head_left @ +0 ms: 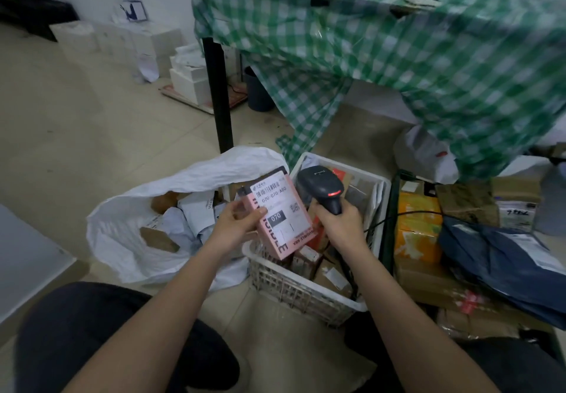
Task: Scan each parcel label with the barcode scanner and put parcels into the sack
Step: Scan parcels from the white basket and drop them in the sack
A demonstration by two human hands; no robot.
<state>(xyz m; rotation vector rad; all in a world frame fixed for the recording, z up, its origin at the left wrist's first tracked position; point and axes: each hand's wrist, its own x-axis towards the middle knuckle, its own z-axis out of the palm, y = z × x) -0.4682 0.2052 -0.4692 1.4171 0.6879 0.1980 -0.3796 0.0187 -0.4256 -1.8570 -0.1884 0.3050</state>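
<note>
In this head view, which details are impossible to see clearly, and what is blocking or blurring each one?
- Head view: whether the scanner has already read the label on the pink parcel.
- Head view: how full the white sack is; its folded rim hides the inside.
- Head view: lower parcels in the white basket; the pink parcel and right hand cover them.
- Head view: the tabletop; the green checked cloth is blurred.
</note>
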